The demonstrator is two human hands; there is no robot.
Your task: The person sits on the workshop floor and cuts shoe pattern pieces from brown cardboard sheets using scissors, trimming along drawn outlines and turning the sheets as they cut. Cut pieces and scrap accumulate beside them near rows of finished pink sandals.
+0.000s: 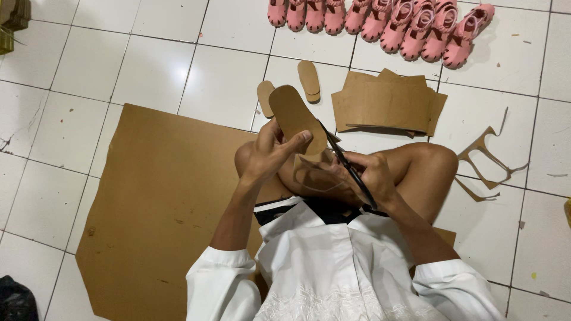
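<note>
One view, head cam: white tiled floor (166, 65) w/ dark grout, big brown cardboard sheet (160, 214) under the seated person. Left hand (270, 156) fingers grip a sole-shaped cardboard cutout (294, 116), held above the knees. Right hand (372, 178) fingers closed round black scissors (348, 163), blades at the cutout's edge. Cardboard stack (386, 104), two cut soles (309, 80), offcut scraps (485, 160) on the floor; pink sandals (410, 24) in a row at top.

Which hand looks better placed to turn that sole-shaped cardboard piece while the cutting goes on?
The left hand, I'd judge. Its fingers already pinch the sole-shaped cardboard piece, thumb on top. The right hand is occupied gripping the scissors, whose blades meet the piece's edge.
</note>
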